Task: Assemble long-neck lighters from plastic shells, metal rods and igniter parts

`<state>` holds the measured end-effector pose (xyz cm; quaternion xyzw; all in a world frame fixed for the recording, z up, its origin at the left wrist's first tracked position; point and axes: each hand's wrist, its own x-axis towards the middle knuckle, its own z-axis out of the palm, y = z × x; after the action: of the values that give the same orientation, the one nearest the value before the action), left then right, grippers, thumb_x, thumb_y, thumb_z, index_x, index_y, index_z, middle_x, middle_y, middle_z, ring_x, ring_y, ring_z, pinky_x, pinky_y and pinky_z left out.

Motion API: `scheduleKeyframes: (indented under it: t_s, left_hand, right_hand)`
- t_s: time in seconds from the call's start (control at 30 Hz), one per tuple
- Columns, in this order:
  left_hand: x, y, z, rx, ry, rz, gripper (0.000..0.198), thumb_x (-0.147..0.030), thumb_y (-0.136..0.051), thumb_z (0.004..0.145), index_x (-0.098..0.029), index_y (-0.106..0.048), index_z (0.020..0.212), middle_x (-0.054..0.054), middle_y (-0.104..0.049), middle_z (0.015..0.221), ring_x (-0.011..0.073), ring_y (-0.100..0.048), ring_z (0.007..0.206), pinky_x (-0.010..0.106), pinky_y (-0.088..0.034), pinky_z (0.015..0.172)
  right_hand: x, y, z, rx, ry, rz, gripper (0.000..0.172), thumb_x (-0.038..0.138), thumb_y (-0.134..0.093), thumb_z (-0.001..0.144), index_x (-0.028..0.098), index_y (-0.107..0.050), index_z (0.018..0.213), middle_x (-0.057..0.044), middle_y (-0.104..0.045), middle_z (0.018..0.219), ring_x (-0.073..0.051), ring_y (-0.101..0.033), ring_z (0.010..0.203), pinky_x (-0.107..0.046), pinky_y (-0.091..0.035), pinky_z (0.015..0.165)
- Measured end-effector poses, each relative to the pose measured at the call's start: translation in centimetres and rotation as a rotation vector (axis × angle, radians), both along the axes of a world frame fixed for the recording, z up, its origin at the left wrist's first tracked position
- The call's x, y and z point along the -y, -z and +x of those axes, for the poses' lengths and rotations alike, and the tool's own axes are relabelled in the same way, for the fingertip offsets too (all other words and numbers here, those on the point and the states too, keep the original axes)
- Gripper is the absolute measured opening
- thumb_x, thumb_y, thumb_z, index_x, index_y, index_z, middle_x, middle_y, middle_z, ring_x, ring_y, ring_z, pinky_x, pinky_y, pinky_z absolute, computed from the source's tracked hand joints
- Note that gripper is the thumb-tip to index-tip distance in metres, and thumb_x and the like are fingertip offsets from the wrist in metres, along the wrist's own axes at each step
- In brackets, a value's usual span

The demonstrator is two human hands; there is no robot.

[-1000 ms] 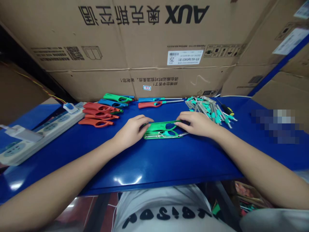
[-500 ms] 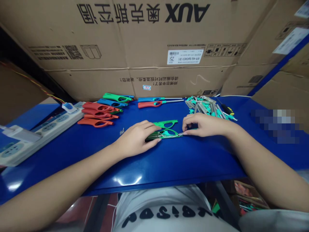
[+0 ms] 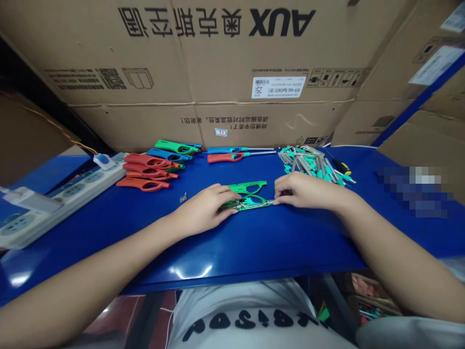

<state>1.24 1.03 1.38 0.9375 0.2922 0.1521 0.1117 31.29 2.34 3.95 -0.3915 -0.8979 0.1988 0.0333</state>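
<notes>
An open green lighter handle half (image 3: 254, 208) lies on the blue table, with a teal trigger piece and thin white wires in it. My left hand (image 3: 203, 211) is closed around its rear end, fingers and thumb at a dark part there that is mostly hidden. At the front end my right hand (image 3: 303, 188) pinches a thin metal tube (image 3: 270, 202), whose far part is covered by the fingers. Just behind lies a second green handle half (image 3: 250, 186), partly under my left fingers. Small screws (image 3: 183, 198) lie left of my left hand.
Red-orange handles (image 3: 143, 184) are piled at left beside a white power strip (image 3: 72, 191). A red lighter (image 3: 225, 157) and a blue lighter (image 3: 222, 150) lie at the back. Metal tubes with teal parts (image 3: 316, 165) and a screwdriver (image 3: 341, 167) lie back right. Cardboard (image 3: 163, 87) stands behind.
My left fingers have shifted slightly, and the dark part beneath them shows less and sits closer into the green handle half. My right hand stays at the tube, nearly unmoved.
</notes>
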Motion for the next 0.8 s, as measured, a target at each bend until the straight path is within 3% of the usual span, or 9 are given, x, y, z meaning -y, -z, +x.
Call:
scheduleKeyframes:
  t_s: [0.13, 0.27, 0.43, 0.8]
  left_hand:
    - [0.1, 0.0, 0.0, -0.02, 0.007, 0.028, 0.026, -0.026, -0.058, 0.1, -0.017, -0.064, 0.123, 0.01, -0.07, 0.115, 0.0254, -0.063, 0.108, 0.04, -0.052, 0.096]
    - [0.2, 0.0, 0.0, -0.011, -0.012, 0.05, 0.02, -0.027, -0.061, 0.098, -0.015, -0.066, 0.113, 0.009, -0.072, 0.107, 0.0246, -0.066, 0.101, 0.038, -0.054, 0.09]
    - [0.2, -0.6, -0.1, 0.036, -0.031, 0.004, 0.017, -0.027, -0.066, 0.094, -0.014, -0.071, 0.105, 0.008, -0.074, 0.099, 0.0228, -0.07, 0.094, 0.035, -0.055, 0.086]
    - [-0.6, -0.4, -0.4, 0.13, -0.01, -0.107, 0.011, -0.025, -0.068, 0.092, -0.017, -0.077, 0.091, 0.007, -0.076, 0.094, 0.0191, -0.072, 0.085, 0.031, -0.056, 0.082]
  right_hand:
    - [0.4, -0.1, -0.1, -0.07, -0.007, -0.025, 0.013, 0.028, -0.067, 0.089, 0.016, -0.071, 0.09, -0.005, -0.069, 0.087, -0.015, -0.063, 0.073, -0.026, -0.047, 0.067]
    - [0.7, 0.6, -1.0, -0.201, -0.024, 0.012, 0.023, 0.037, -0.07, 0.089, 0.016, -0.068, 0.098, -0.005, -0.066, 0.091, -0.014, -0.061, 0.074, -0.026, -0.048, 0.067]
    - [0.7, 1.8, -2.4, -0.227, -0.093, 0.068, 0.01, 0.025, -0.062, 0.094, 0.017, -0.066, 0.09, -0.005, -0.064, 0.09, -0.014, -0.057, 0.075, -0.026, -0.045, 0.066]
    - [0.6, 2.0, -2.6, -0.252, -0.117, 0.053, 0.012, 0.017, -0.055, 0.095, 0.016, -0.065, 0.087, -0.006, -0.066, 0.089, -0.016, -0.06, 0.079, -0.028, -0.045, 0.072]
